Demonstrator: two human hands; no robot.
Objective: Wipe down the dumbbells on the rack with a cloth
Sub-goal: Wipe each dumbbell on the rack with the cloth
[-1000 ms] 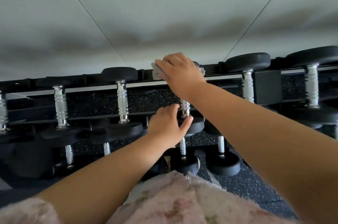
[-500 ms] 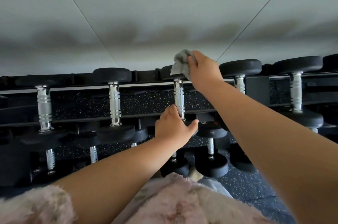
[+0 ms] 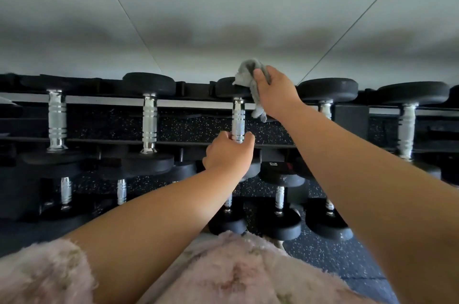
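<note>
A black rack (image 3: 350, 125) holds a row of black dumbbells with chrome handles on its top tier. My left hand (image 3: 228, 154) grips the lower end of the chrome handle of the middle dumbbell (image 3: 238, 117). My right hand (image 3: 275, 91) holds a crumpled grey cloth (image 3: 248, 72) against the far head of that same dumbbell, at its right side. A tail of the cloth hangs down beside the handle.
Neighbouring dumbbells stand to the left (image 3: 149, 85) and right (image 3: 327, 90) on the top tier. Smaller dumbbells (image 3: 280, 174) sit on lower tiers, one marked 20. A pale wall (image 3: 223, 18) rises behind the rack. Speckled dark floor (image 3: 347, 261) lies below.
My right hand with the cloth slid from the top of the far dumbbell head to its right side. My left hand closed around the lower handle.
</note>
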